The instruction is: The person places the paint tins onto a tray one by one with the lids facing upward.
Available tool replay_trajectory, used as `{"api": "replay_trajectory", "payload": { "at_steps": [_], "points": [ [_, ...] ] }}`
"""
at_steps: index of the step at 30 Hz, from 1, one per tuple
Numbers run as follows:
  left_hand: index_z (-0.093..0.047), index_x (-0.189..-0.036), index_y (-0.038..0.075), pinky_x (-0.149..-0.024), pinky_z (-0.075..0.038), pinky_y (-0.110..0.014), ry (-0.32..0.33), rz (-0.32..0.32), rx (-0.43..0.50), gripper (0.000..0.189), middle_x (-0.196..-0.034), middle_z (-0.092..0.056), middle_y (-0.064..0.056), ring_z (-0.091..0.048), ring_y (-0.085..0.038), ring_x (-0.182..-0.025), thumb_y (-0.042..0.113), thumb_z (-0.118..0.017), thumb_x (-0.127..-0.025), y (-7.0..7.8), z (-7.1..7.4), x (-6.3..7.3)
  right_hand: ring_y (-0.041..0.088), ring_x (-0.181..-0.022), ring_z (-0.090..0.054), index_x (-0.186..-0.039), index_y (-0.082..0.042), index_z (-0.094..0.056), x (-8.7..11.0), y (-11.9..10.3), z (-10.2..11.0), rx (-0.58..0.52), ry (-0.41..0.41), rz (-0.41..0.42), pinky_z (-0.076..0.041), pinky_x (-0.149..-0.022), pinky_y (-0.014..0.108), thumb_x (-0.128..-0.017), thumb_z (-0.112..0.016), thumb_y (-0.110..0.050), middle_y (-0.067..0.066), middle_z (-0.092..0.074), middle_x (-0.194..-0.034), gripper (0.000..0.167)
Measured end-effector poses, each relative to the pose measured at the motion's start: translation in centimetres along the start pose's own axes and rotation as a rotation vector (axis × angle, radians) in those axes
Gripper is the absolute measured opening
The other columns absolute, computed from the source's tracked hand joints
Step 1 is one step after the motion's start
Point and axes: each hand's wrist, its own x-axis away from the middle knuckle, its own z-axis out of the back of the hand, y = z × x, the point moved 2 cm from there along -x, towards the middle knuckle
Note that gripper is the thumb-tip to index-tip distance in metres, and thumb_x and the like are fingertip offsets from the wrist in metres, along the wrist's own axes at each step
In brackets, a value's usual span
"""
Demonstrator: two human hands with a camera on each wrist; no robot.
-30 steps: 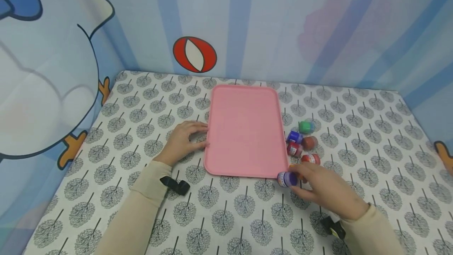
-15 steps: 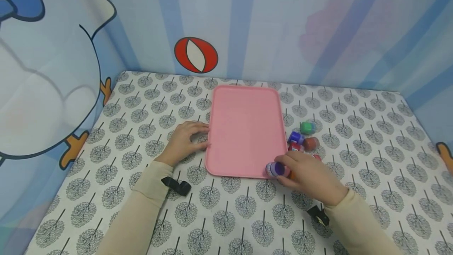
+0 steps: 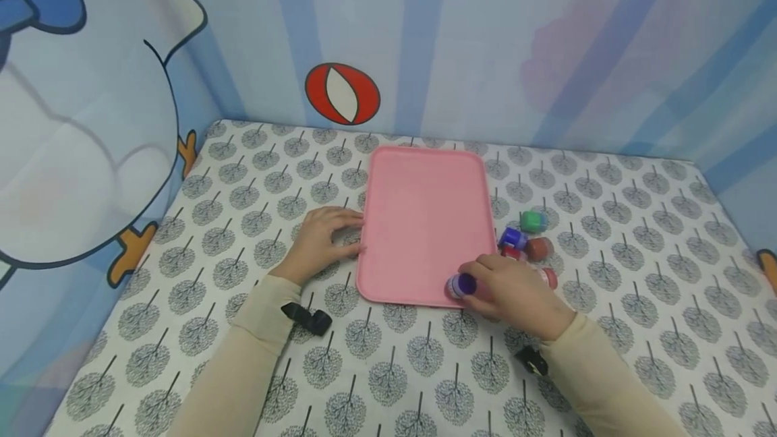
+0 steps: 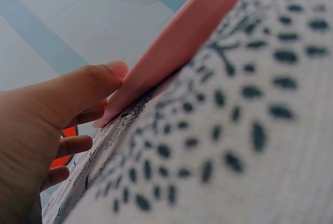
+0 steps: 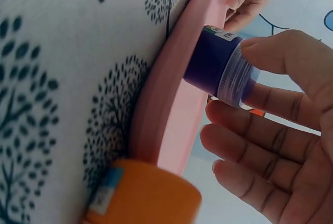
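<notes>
My right hand (image 3: 514, 294) pinches a small purple paint jar (image 3: 456, 286) over the near right corner of the pink tray (image 3: 425, 221). In the right wrist view, thumb and index finger hold the jar by its clear ribbed lid (image 5: 237, 81), its purple base down at the tray; whether it touches the tray floor I cannot tell. The other fingers of that hand are spread. My left hand (image 3: 320, 243) rests beside the tray's left edge, its thumb and fingertips touching the rim; the left wrist view shows the thumb against the rim (image 4: 156, 57).
Right of the tray lie a green jar (image 3: 534, 222), a blue jar (image 3: 513, 239), a brownish-red jar (image 3: 539, 249) and red jars, partly behind my right hand. An orange jar (image 5: 145, 195) shows outside the tray in the right wrist view. Tree-print cloth (image 3: 255, 187) covers the table.
My right hand has carried the purple jar left and slightly up, from outside the tray's near right corner to over it. My left hand has stayed at the tray's edge.
</notes>
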Motion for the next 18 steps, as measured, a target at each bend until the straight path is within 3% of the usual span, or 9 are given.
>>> {"api": "replay_trajectory", "payload": {
  "at_steps": [10,18],
  "points": [
    [-0.067,-0.120,0.015,-0.114,-0.031,-0.049,-0.021,0.009,-0.001,0.048,-0.129,-0.064,-0.004,-0.052,-0.026,-0.127,0.037,-0.077,-0.079,-0.1,0.0,-0.2,0.010,-0.071,-0.055,-0.099,-0.009,-0.067,-0.9,-0.3,-0.7,-0.011,0.037,0.076,-0.052,-0.066,0.025,-0.081,-0.074,-0.029,-0.002,-0.061,-0.079,0.028],
    [-0.067,-0.120,0.016,-0.114,-0.031,-0.049,-0.028,0.013,-0.007,0.048,-0.130,-0.064,-0.003,-0.052,-0.026,-0.127,0.038,-0.077,-0.079,-0.1,0.0,-0.1,0.009,-0.070,-0.055,-0.103,-0.008,-0.068,-1.1,-0.6,-0.9,0.000,0.015,0.054,-0.052,-0.064,0.023,-0.080,-0.074,-0.029,-0.002,-0.061,-0.081,0.031]
  ]
}}
